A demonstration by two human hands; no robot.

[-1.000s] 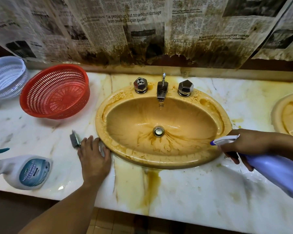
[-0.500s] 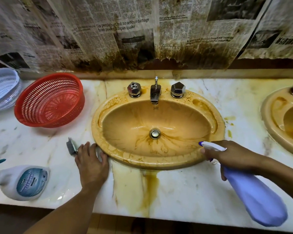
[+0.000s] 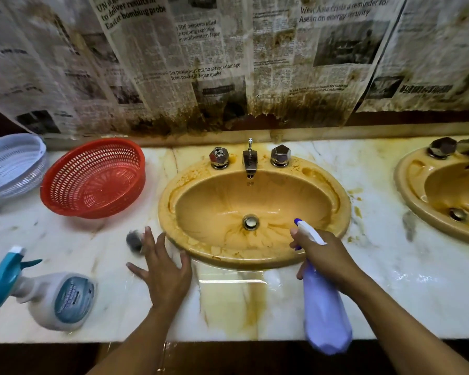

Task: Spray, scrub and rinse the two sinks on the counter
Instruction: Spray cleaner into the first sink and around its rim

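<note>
A stained yellow sink (image 3: 333, 185) sits in the middle of the marble counter (image 3: 404, 288), with a tap (image 3: 249, 161) and two knobs behind it. A second yellow sink (image 3: 412, 190) shows at the right edge. My right hand (image 3: 328, 255) grips a lilac spray bottle (image 3: 325, 315) by its neck, its white nozzle over the near rim of the middle sink and pointing into the bowl. My left hand (image 3: 163, 269) rests flat with spread fingers on the counter left of that sink. A small grey scrubber (image 3: 134, 240) lies blurred just beyond its fingertips.
A white spray bottle with a teal trigger (image 3: 52, 296) lies on its side at the near left. A red plastic colander (image 3: 92, 177) and a pale blue one (image 3: 11, 166) stand at the back left. Stained newspaper (image 3: 228, 63) covers the wall. The counter's front edge is close.
My right hand has brought the lilac bottle leftward from beside the sink to over its near rim. My left hand has spread its fingers beside the scrubber. The camera has tilted up.
</note>
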